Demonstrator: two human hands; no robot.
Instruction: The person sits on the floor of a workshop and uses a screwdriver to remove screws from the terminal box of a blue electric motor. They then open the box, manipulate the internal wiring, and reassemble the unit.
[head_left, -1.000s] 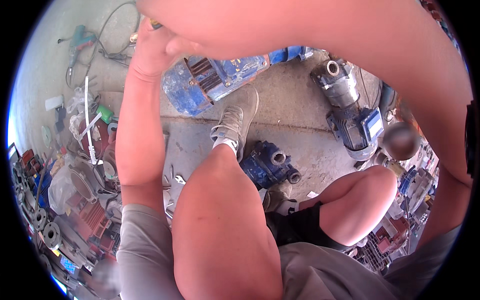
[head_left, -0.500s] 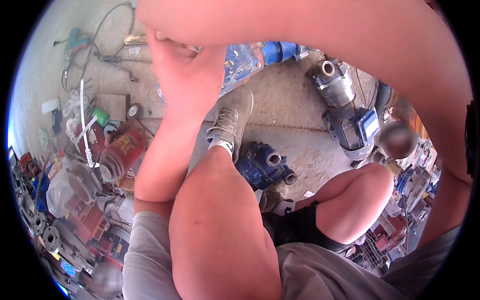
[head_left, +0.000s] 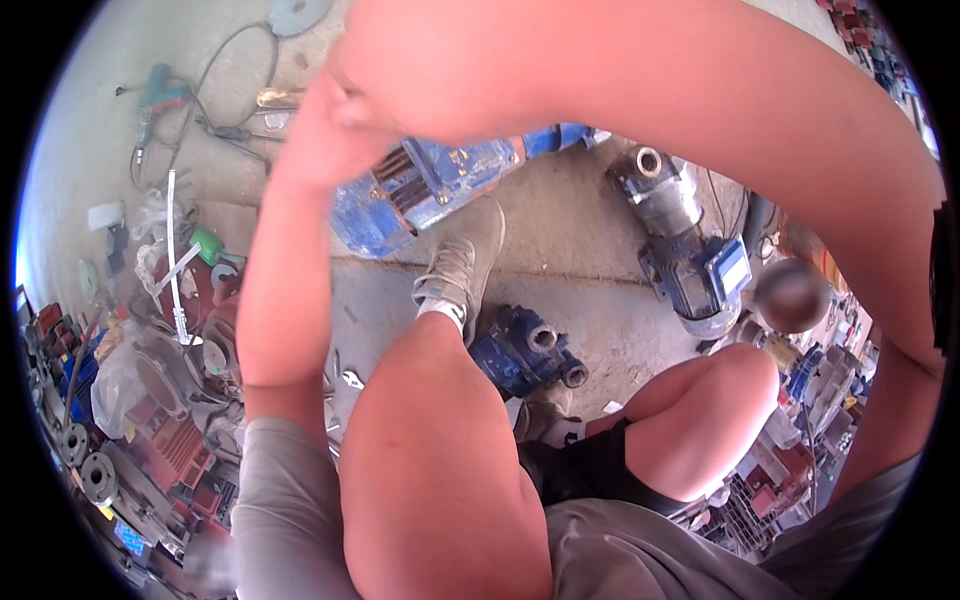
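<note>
My left hand (head_left: pixel 325 145) is raised at the upper left, above the ribbed end of a scuffed blue motor (head_left: pixel 440 185) lying on the floor. From the right, my right arm crosses the top of the view, and my right hand (head_left: pixel 385 95) meets the left one there. Both hands are smeared, and most fingers are hidden, so whether they hold anything cannot be made out. Beyond my shoe (head_left: pixel 465 250), the motor slants up to the right, partly behind my right arm.
A blue pump-like housing (head_left: pixel 528 350) sits between my feet. Another motor with a silver gearbox (head_left: pixel 690 245) stands at right. A green drill (head_left: pixel 155 105) with a looped cable lies far left, a wrench (head_left: pixel 351 379) by my knee. Piles of parts crowd both sides.
My left forearm and hand have swung left, uncovering the blue motor's ribbed end and the wrench. My right hand has shifted slightly right and down along with the view.
</note>
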